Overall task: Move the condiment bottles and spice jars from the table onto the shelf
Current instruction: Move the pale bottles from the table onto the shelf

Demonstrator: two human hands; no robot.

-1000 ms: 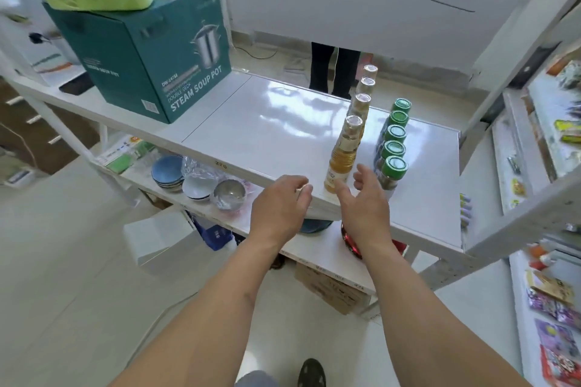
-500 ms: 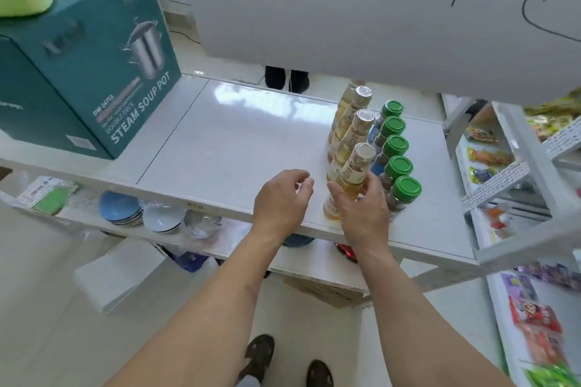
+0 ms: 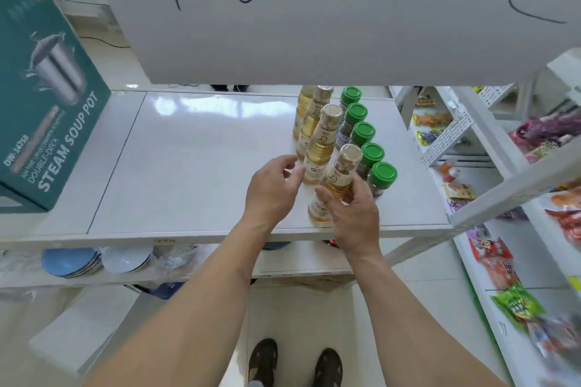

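Several amber condiment bottles with gold caps stand in a row on the white shelf board (image 3: 195, 166). Beside them on the right runs a row of green-lidded spice jars (image 3: 372, 154). My right hand (image 3: 353, 214) curls round the neck of the nearest condiment bottle (image 3: 341, 177), which stands close to the board's front edge. My left hand (image 3: 273, 190) hovers just left of it, fingers loosely bent, fingertips near the second bottle (image 3: 320, 148), holding nothing.
A teal steam soup pot box (image 3: 47, 97) stands at the left of the board. A white sign (image 3: 314, 9) hangs overhead. Stacked bowls (image 3: 94, 261) sit on the lower tier. Snack racks (image 3: 503, 229) stand at the right.
The view has drawn closer to the shelf. My right hand went from reaching toward the nearest bottle to gripping its neck. My left hand moved up beside the bottles.
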